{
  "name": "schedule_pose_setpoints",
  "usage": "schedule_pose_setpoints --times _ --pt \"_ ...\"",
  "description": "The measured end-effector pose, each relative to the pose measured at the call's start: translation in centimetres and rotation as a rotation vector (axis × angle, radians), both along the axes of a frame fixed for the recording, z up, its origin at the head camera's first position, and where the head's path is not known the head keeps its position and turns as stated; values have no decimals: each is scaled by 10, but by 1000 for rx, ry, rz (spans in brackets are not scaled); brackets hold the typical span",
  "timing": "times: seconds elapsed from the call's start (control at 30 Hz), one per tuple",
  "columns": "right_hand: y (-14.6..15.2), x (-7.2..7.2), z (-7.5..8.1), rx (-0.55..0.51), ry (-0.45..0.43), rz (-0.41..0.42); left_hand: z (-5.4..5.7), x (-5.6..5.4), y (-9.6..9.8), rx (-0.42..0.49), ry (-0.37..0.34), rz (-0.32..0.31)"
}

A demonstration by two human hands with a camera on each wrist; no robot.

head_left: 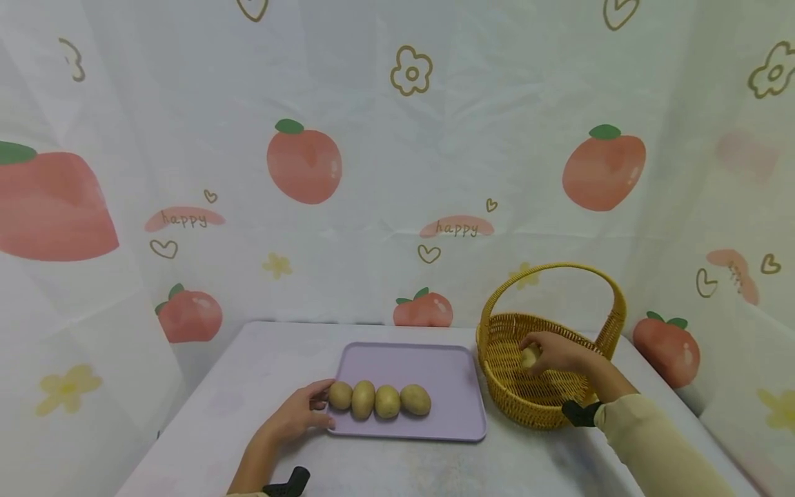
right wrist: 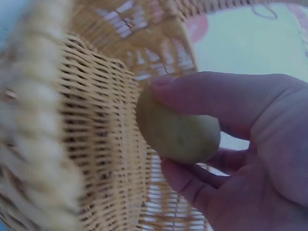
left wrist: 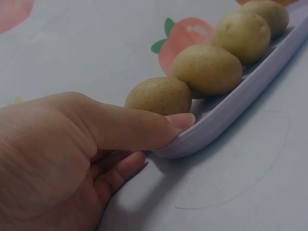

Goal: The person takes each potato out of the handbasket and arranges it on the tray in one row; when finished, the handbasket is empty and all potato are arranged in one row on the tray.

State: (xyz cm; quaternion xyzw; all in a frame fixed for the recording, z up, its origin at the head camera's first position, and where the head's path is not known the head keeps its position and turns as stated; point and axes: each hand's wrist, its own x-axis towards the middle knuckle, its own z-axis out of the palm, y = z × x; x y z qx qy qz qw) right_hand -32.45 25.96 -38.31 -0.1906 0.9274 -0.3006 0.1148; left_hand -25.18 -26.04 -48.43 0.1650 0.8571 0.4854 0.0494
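My right hand [head_left: 555, 353] is at the wicker basket [head_left: 524, 411], holding a potato [right wrist: 178, 130] between thumb and fingers over its inside. In the right wrist view the woven wall stands just left of that potato. My left hand [head_left: 301, 414] pinches the left edge of the lilac tray [head_left: 397, 366], the thumb [left wrist: 159, 129] lying over the rim and the other fingers lower on the outer side. Several potatoes [head_left: 388, 402] lie in a row on the tray, the leftmost one [left wrist: 160, 95] right beside my left thumb.
The basket's tall arched handle [head_left: 559, 266] rises above its rim, to the right of the tray. Both stand on a pale table [head_left: 248, 373]. Behind it hangs a white curtain [head_left: 373, 262] printed with red fruit.
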Motion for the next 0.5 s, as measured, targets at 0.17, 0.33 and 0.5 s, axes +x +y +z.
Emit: schedule_pose_setpoints --times 0.17,0.33,0.5 --pt "-14 6 -2 -25 93 22 0 0 1 4 -9 -3" --pt "-31 13 2 -57 165 40 0 1 0 2 -6 2" --pt "-48 25 4 -78 215 87 2 1 0 0 -6 10"
